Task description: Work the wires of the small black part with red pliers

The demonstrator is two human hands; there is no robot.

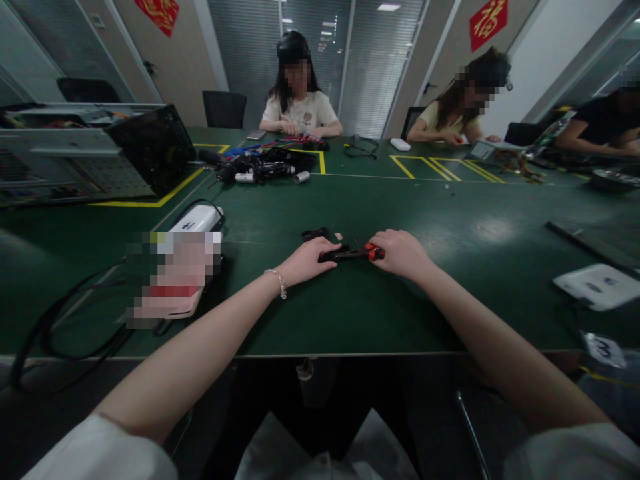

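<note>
My left hand (307, 261) rests on the green table (350, 313), its fingers pinched on a small black part (334, 254). My right hand (400, 252) is curled round a red-and-black handled tool (369, 251) whose thin tip points left into that black part. Just behind them lies another small black piece (316, 234) with a tiny pale bit beside it. A beaded bracelet (277, 281) sits on my left wrist.
A white device (197, 217) with black cables (65, 320) lies at the left. An open computer case (85, 150) stands far left. Cables and parts (260, 163) pile mid-table. Three other people sit across. A white box (597, 285) lies at the right.
</note>
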